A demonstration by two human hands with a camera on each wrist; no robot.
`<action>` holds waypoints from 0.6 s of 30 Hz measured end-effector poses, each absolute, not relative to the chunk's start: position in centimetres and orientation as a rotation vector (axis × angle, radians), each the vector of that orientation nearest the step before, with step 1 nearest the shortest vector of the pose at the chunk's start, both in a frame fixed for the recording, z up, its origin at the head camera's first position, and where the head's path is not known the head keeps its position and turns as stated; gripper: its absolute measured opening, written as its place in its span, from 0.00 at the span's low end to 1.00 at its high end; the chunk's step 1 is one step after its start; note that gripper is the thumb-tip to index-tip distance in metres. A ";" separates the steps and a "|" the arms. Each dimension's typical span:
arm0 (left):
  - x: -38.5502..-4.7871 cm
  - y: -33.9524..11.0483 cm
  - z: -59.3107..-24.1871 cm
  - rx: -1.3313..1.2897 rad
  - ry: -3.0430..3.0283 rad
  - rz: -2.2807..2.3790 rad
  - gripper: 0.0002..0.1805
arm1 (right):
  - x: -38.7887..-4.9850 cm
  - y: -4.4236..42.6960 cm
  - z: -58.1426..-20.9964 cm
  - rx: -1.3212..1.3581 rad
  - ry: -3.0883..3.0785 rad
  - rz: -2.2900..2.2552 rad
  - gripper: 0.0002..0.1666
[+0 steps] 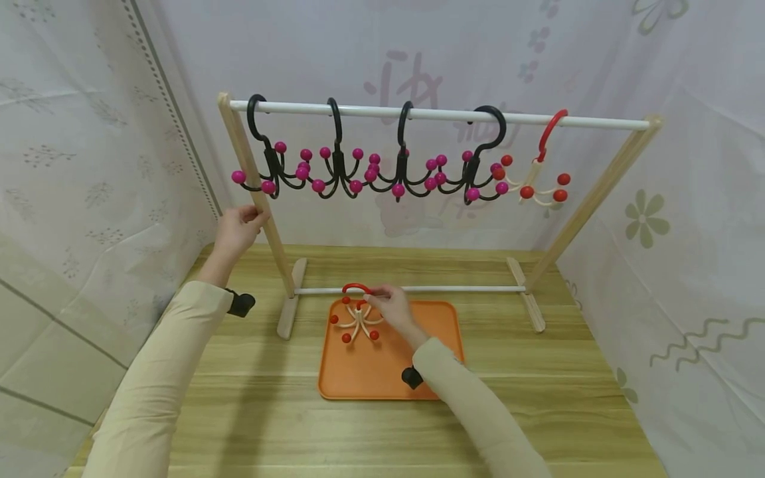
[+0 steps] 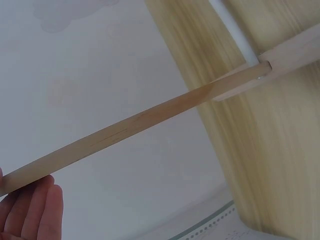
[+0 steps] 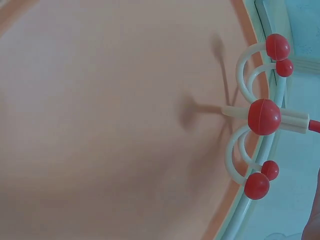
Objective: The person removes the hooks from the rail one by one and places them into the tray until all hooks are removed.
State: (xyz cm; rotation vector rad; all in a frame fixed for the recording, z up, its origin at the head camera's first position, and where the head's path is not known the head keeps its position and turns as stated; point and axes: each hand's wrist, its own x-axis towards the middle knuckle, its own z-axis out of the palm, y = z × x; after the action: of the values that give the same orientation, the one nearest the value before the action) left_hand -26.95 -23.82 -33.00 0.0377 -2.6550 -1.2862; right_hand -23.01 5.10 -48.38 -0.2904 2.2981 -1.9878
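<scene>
My right hand grips the red hook of a cream multi-arm hanger with red ball tips, just above the orange tray. In the right wrist view the hanger's balls stand out over the tray's edge, and its shadow falls on the tray. My left hand holds the left wooden post of a rack, with the fingers against one side of the post in the left wrist view. Most of that hand is outside the left wrist view.
Several black hangers with magenta balls hang from the white top rail. A red and cream hanger hangs at the rail's right end. Behind the tray runs the lower white bar. The right post stands on the wooden table.
</scene>
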 end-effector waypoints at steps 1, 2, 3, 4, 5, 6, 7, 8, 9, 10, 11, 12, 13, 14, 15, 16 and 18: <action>-26.9 -23.8 -33.0 0.037 -2.655 -1.284 0.24 | -23.2 5.0 -48.8 -0.286 2.296 -1.996 0.14; -26.9 -23.8 -32.9 0.037 -2.656 -1.282 0.24 | -23.4 4.9 -49.2 -0.287 2.301 -2.000 0.14; -26.9 -23.8 -32.9 0.035 -2.657 -1.277 0.24 | -23.5 4.8 -49.3 -0.269 2.286 -2.006 0.15; -26.9 -23.8 -32.9 0.033 -2.657 -1.271 0.23 | -23.6 4.7 -49.4 -0.265 2.285 -2.014 0.15; -26.9 -23.8 -32.9 0.032 -2.656 -1.266 0.23 | -23.6 4.5 -49.5 -0.260 2.277 -2.025 0.15; -27.0 -23.8 -32.9 0.029 -2.655 -1.257 0.23 | -23.6 4.5 -49.6 -0.261 2.275 -2.030 0.15; -27.0 -23.8 -32.9 0.027 -2.655 -1.252 0.23 | -23.6 4.4 -49.6 -0.260 2.267 -2.041 0.15; -27.0 -23.8 -32.9 0.028 -2.655 -1.251 0.23 | -23.6 4.3 -49.6 -0.254 2.264 -2.047 0.14; -27.0 -23.8 -32.9 0.028 -2.655 -1.250 0.23 | -23.6 4.3 -49.6 -0.248 2.258 -2.056 0.14; -27.0 -23.8 -32.9 0.028 -2.656 -1.251 0.23 | -23.6 4.2 -49.7 -0.247 2.257 -2.062 0.13; -27.0 -23.8 -32.9 0.030 -2.658 -1.254 0.23 | -23.7 4.1 -49.7 -0.242 2.259 -2.064 0.13; -27.0 -23.8 -32.9 0.031 -2.660 -1.256 0.23 | -23.7 4.1 -49.7 -0.238 2.262 -2.065 0.12; -27.0 -23.8 -32.9 0.034 -2.661 -1.259 0.23 | -23.7 4.0 -49.7 -0.233 2.261 -2.070 0.12; -27.0 -23.8 -32.9 0.034 -2.662 -1.261 0.23 | -23.7 4.0 -49.7 -0.231 2.262 -2.070 0.12; -27.0 -23.8 -32.9 0.035 -2.664 -1.259 0.23 | -23.7 3.9 -49.7 -0.231 2.265 -2.070 0.12; -27.0 -23.8 -32.9 0.035 -2.665 -1.259 0.23 | -23.8 3.9 -49.8 -0.226 2.269 -2.067 0.12; -27.0 -23.8 -32.8 0.035 -2.665 -1.258 0.23 | -23.8 3.8 -49.8 -0.224 2.272 -2.064 0.12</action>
State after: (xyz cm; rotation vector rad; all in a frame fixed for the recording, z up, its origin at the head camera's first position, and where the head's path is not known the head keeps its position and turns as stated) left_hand -27.00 -23.77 -32.85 0.0346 -2.6645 -1.2583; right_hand -23.78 3.81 -49.84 -0.2241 2.2715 -2.0636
